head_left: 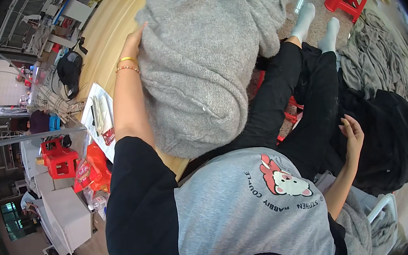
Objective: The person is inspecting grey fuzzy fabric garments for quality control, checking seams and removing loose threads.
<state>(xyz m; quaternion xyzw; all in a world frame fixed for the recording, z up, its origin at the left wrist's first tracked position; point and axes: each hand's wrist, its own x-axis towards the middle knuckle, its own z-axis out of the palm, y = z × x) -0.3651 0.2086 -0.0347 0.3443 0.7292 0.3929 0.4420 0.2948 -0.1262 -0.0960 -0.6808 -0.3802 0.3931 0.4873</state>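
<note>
A large, fuzzy grey knit garment [200, 71] lies bunched on the pale wooden table [105, 30], its near folds hanging toward my lap. My left hand [133, 43], with bracelets at the wrist, is at the garment's left edge. Its fingers close on the cloth there, with the fingertips partly hidden by the folds. Off to the right, my right hand [353, 133] is raised beside a pile of black cloth [383, 143]. Nothing is in it, and its fingers are loosely bent and apart.
Papers and a small notebook [98, 115] lie on the table's near left edge. A red stool [59, 157] and an orange plastic bag [93, 169] are at left. Grey cloth [378, 54] is heaped at far right, and a white-rimmed basket [385, 208] stands near right.
</note>
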